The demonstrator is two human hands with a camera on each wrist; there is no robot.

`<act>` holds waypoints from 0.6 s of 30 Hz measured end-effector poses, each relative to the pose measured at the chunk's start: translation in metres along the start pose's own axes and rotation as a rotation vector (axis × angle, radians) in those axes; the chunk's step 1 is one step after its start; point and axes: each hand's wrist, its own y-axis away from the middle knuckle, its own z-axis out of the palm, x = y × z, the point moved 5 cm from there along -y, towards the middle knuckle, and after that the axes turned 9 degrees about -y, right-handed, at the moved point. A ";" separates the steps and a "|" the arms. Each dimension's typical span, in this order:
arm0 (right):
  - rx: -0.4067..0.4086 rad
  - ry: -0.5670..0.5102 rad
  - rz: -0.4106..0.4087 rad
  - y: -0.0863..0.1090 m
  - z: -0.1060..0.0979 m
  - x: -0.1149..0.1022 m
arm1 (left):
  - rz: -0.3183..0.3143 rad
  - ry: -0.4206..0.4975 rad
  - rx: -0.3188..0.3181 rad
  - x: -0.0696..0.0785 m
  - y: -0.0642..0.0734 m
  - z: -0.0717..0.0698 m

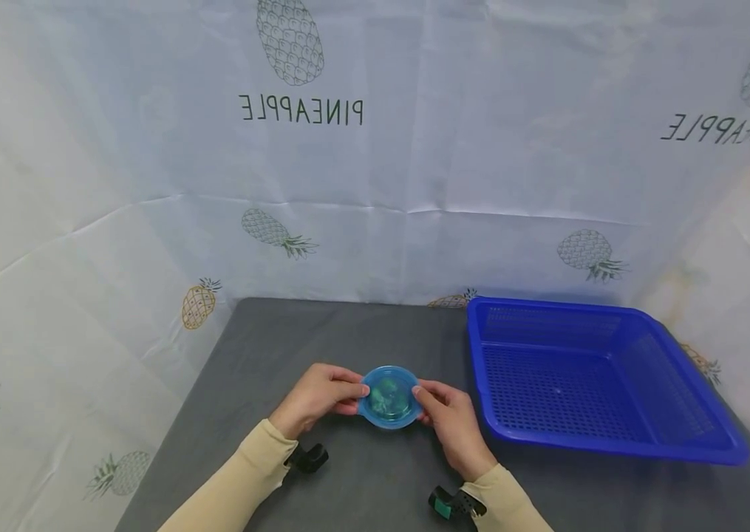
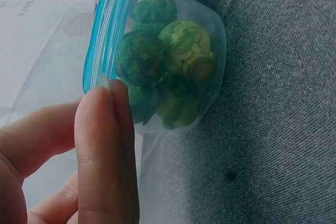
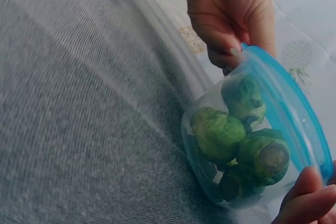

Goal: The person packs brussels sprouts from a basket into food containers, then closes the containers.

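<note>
A small clear plastic container (image 3: 202, 166) with a blue lid (image 1: 390, 397) holds several green Brussels sprouts (image 2: 186, 45). The lid sits on the container's rim. On the left side, my left hand (image 1: 323, 397) pinches the rim between thumb and fingers. My right hand (image 1: 451, 425) pinches the opposite side, its thumb on top of the lid. Both wrist views show the sprouts through the clear wall, with the container close to the grey cloth.
A blue plastic basket (image 1: 614, 447) with a perforated bottom stands to the right on the grey tabletop (image 1: 348, 488). A white curtain (image 1: 414, 162) printed with pineapples hangs behind and at the sides.
</note>
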 end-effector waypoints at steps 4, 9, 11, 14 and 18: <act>0.004 0.001 -0.006 0.000 0.000 0.000 | -0.002 0.013 -0.004 0.000 -0.001 0.002; -0.027 -0.007 0.019 0.001 0.001 0.001 | -0.009 0.028 -0.019 -0.003 -0.003 0.003; -0.048 -0.024 0.031 0.001 0.002 0.002 | -0.011 0.031 -0.027 -0.004 -0.004 0.003; -0.066 -0.037 0.033 0.001 0.003 0.003 | -0.009 0.037 -0.039 -0.006 -0.006 0.002; -0.056 -0.036 0.004 0.000 0.003 0.005 | 0.010 0.054 -0.054 -0.008 -0.008 0.003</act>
